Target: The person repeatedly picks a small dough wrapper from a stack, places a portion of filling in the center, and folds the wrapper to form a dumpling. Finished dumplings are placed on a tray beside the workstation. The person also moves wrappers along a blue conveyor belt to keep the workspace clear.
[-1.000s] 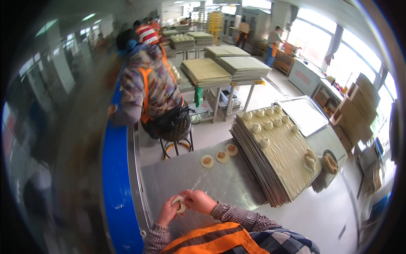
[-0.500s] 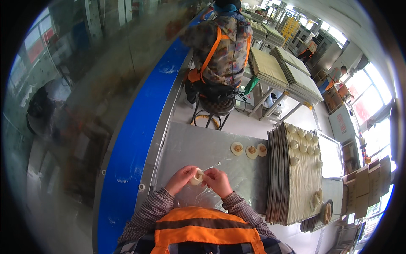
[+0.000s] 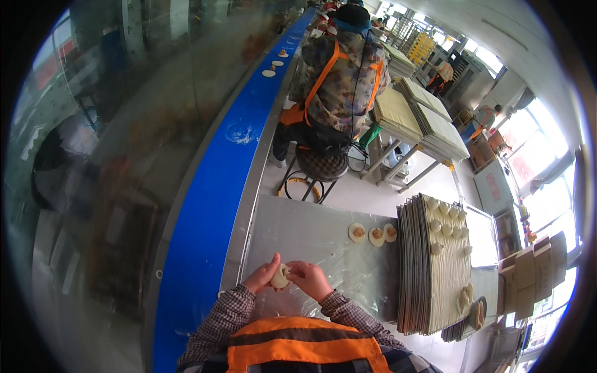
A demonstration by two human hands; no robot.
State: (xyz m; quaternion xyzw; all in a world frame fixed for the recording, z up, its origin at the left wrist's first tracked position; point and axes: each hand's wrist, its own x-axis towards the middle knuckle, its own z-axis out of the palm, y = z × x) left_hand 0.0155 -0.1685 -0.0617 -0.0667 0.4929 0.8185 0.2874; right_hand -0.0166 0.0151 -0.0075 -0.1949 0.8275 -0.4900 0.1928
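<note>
A partly closed dumpling (image 3: 279, 278) of pale dough is held between my two hands above the steel table. My left hand (image 3: 263, 274) cups it from the left, thumb pointing up. The fingers of my right hand (image 3: 310, 280) pinch the dough edge on its right side. Farther off on the table lie three round dough wrappers with brown filling, the left one (image 3: 356, 233) apart from the middle one (image 3: 376, 237) and the right one (image 3: 390, 233). To the right, several finished dumplings (image 3: 447, 229) sit in rows on a cloth-covered tray stack (image 3: 415, 267).
A blue conveyor belt (image 3: 202, 230) runs along my left, with several wrappers (image 3: 268, 73) at its far part. Ahead, a co-worker (image 3: 345, 81) in an orange apron sits on a stool (image 3: 320, 165). Cardboard boxes (image 3: 532, 273) stand at the right beyond the trays.
My view has shifted slightly. My right fingers have changed their grip on the dough edge, and the dumpling has tilted. Wrappers now show on the far belt. The co-worker's arm has moved.
</note>
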